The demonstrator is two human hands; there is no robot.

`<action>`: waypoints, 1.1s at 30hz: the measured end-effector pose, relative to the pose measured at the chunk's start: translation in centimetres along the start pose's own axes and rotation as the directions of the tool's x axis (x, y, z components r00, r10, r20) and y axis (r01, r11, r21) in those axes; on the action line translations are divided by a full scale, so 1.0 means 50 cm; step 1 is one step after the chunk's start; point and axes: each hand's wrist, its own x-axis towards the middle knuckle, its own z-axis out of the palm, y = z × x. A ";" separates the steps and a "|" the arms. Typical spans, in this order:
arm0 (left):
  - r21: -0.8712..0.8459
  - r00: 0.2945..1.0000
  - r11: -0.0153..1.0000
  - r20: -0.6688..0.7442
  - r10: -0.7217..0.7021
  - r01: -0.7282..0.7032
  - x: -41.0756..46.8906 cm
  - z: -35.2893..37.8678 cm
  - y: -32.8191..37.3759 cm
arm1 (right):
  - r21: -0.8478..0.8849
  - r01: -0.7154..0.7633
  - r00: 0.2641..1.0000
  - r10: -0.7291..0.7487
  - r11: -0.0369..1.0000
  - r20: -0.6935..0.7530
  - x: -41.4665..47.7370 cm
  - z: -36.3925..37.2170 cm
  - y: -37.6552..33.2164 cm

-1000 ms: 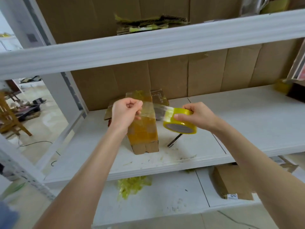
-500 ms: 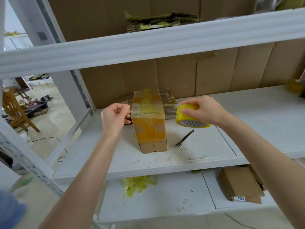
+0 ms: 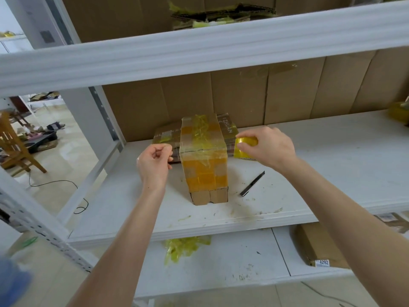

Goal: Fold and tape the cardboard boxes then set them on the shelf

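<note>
Brown box, amber bands, on my white shelf (image 3: 332,162).
The cardboard box (image 3: 204,196) is plain brown with orange-yellow bands and a pale, see-through tape strip (image 3: 203,152) across it. My tape roll (image 3: 241,149) is glossy yellow, the utility knife (image 3: 252,183) black.

Person's left hand (image 3: 155,167) and right hand (image 3: 271,148), both bare, two long forearms (image 3: 124,251) uncovered to the frame's lower edge, a blue patch (image 3: 13,282) at lower left, too blurred to identify
</note>
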 end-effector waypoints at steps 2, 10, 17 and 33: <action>0.009 1.000 1.000 0.009 -0.006 0.006 0.004 0.004 -0.012 | -0.025 -0.006 1.000 0.007 1.000 0.004 0.000 0.013 0.002; 0.083 0.997 0.996 0.074 0.007 -0.013 0.020 0.034 -0.049 | 0.039 -0.088 0.996 0.086 0.995 0.038 0.020 0.061 0.007; 0.347 0.982 0.924 0.152 0.116 -0.163 0.024 0.037 -0.051 | 0.110 -0.101 0.993 0.093 0.989 0.072 0.037 0.080 -0.013; 0.452 0.679 0.507 0.478 0.557 -0.734 -0.057 0.081 0.017 | 0.164 -0.039 0.991 0.017 0.986 0.135 0.037 0.092 -0.020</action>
